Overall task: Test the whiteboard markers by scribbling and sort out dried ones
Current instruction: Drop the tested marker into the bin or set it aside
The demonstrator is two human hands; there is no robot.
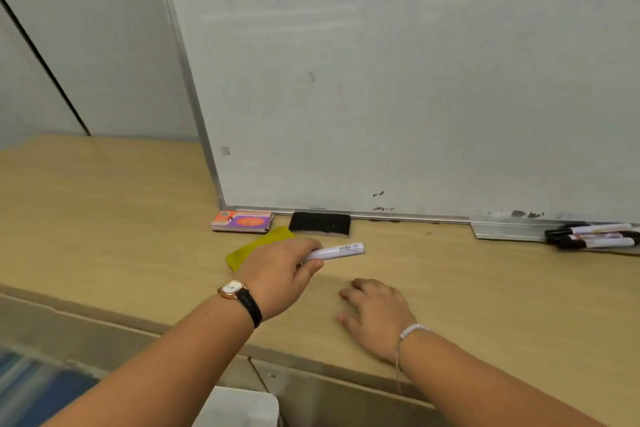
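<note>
My left hand [280,274], with a watch on the wrist, is shut on a white marker [341,250] whose barcoded barrel points right, just above the wooden table [104,204]. My right hand [375,314] rests palm down on the table, fingers slightly curled, holding nothing. A whiteboard [398,80] leans upright at the back of the table, with faint dark smudges near its bottom edge. Several markers with black caps [594,236] lie in a pile at the far right, beside the board's metal tray [505,230].
A black eraser [320,224] and an orange-and-purple eraser [242,221] lie against the board's lower edge. A yellow cloth [256,246] is partly hidden behind my left hand. A white container [239,407] sits below the table's front edge.
</note>
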